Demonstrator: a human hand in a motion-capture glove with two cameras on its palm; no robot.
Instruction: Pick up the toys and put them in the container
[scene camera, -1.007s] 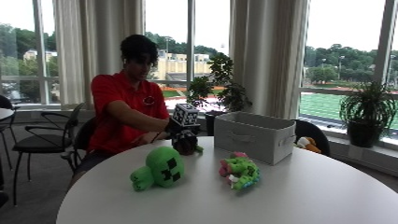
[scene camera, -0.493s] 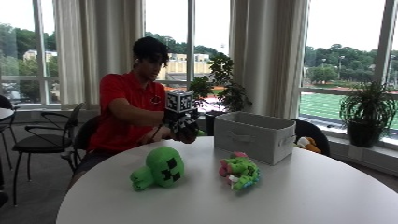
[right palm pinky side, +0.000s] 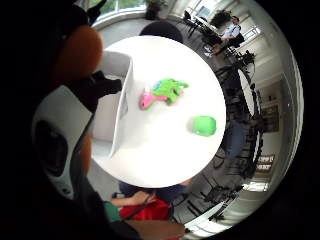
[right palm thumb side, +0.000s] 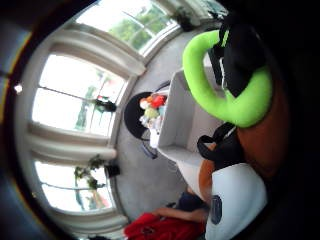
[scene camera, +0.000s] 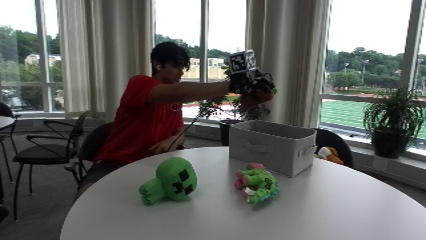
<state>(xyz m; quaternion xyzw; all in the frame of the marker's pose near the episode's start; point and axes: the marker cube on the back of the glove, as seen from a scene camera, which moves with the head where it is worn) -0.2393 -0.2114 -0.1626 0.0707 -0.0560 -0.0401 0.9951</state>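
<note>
Holding a toy (scene camera: 261, 94) with brown and green parts aloft, the gloved right hand (scene camera: 247, 84) has its fingers curled round it, high over the open grey container (scene camera: 271, 146), presumably to drop it in. Two more toys lie on the round table (scene camera: 333, 210): a green block-faced plush (scene camera: 170, 181) and a green-pink plush (scene camera: 255, 183). Nothing blocks the container's opening.

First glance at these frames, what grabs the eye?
The gloved right hand, raised high above the grey fabric bin, grips a toy with orange and lime-green parts. Next come the two plush toys on the white round table: a green blocky-faced one nearer the person, and a green-and-pink one lying in front of the bin.
</note>
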